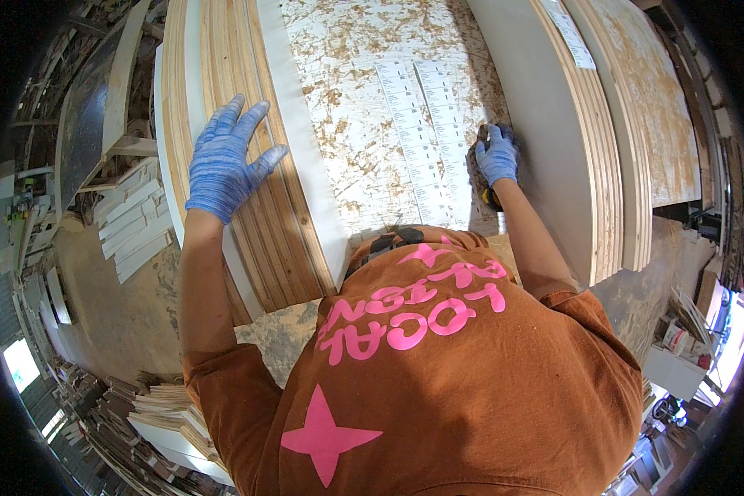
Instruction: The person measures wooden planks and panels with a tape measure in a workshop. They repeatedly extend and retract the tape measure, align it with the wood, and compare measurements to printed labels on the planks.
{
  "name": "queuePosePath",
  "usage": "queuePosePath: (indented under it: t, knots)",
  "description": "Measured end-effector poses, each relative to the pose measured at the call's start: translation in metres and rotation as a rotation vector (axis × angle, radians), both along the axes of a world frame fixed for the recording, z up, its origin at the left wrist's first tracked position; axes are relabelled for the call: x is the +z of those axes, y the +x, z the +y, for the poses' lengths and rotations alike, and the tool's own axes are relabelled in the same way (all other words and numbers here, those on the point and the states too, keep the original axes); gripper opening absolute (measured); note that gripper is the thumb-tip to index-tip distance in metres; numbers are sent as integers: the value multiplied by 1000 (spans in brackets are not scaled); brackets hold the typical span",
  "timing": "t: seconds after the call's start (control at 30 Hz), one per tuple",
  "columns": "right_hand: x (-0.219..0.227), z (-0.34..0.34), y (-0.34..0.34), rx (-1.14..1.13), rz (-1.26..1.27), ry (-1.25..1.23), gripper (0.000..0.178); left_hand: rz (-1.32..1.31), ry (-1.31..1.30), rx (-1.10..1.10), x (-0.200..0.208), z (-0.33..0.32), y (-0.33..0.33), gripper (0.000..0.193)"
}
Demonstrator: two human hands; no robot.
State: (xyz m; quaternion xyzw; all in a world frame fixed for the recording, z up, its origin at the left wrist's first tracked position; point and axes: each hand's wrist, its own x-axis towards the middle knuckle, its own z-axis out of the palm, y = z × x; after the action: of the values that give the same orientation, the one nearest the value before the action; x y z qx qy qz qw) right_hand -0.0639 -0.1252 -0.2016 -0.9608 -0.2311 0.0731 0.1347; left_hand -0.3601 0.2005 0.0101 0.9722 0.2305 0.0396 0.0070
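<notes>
My left hand, in a blue knit glove, lies with fingers spread on the edges of a stack of wooden boards. My right hand, gloved the same, is curled low beside a tall white panel on the right. Its fingertips are in shadow, and what they hold is hidden. A small yellow and black object sits just below its wrist; its kind is unclear. Between my hands, strips of printed white labels lie on a scuffed white and brown board.
At right, more white-faced panels stand in a layered stack with bare wood edges. Thin white strips are piled on the left, near a wooden frame. More stacked boards are at lower left, and a white box is at lower right.
</notes>
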Motion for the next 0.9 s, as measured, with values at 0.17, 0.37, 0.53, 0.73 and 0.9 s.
queuePosePath:
  t: [0.17,0.37,0.53,0.73,0.9]
  knots:
    - [2,-1,-1,5,-51,15,45,-8,-10,0,0,0,1,68]
    - [-6,-3,1,18,-100,33,46,-11,-3,-7,1,0,1,67]
    - [-4,0,1,-45,-1,19,46,-4,8,4,-1,0,0,68]
    - [-5,-1,1,6,-50,5,49,-3,8,6,1,-1,1,70]
    - [2,0,-3,8,-56,6,50,-11,-1,8,1,-2,0,70]
